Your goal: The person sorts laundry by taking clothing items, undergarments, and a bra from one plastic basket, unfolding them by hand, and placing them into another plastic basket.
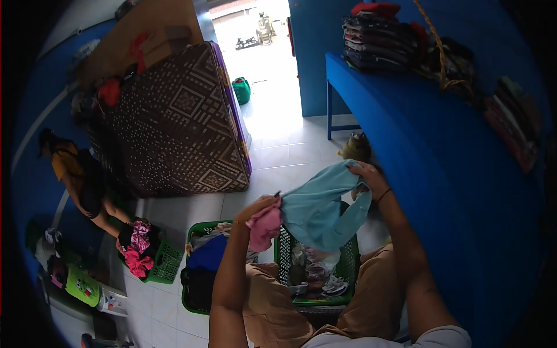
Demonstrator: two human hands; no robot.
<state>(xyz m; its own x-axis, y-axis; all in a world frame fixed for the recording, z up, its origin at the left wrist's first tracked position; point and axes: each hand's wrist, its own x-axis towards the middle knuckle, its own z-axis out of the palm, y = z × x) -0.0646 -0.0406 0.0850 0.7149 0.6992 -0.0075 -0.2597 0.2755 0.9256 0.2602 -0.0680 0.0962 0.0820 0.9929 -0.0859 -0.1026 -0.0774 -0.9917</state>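
A light blue garment [316, 203] is stretched out in the air between my two hands. My left hand [262, 204] is closed on one side of it, and a pink piece of clothing [266, 226] hangs at the same hand. Higher up on the right, my right hand [368, 177] pinches the other end of the light blue garment, whose loose part droops below. Under the cloth, between my knees, stands a green laundry basket [351, 261] with several crumpled clothes [316, 272] in it. The garment hides part of that basket.
Another green basket [187, 290] holds dark and blue clothes to my left. Farther left, a person [75, 174] stands by a third basket [165, 264]. A patterned mattress [185, 122] leans upright. Folded clothes [380, 43] lie on a long blue table [400, 127] at right.
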